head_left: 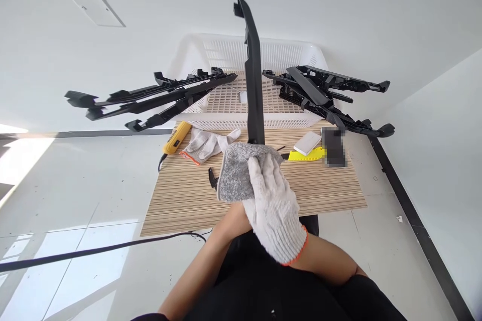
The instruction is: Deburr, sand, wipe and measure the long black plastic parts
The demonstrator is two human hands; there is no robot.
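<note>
My right hand [273,205], in a white knit glove with an orange cuff, presses a grey cloth [235,175] around the near end of a long black plastic trim piece [255,80]. That piece points away from me, its hooked far end raised above the basket. My bare left hand [238,216] is under the cloth and the right glove; its fingers are hidden. On the table just left of the cloth lies a small black part [213,178], partly covered.
A white plastic basket [252,121] at the back carries black trim pieces on its left [150,103] and right [316,93]. On the table [181,210] lie a yellow corded tool [176,138], a spare glove [207,145], a yellow-handled knife [307,154], a white box [308,143] and a blurred dark object [334,148].
</note>
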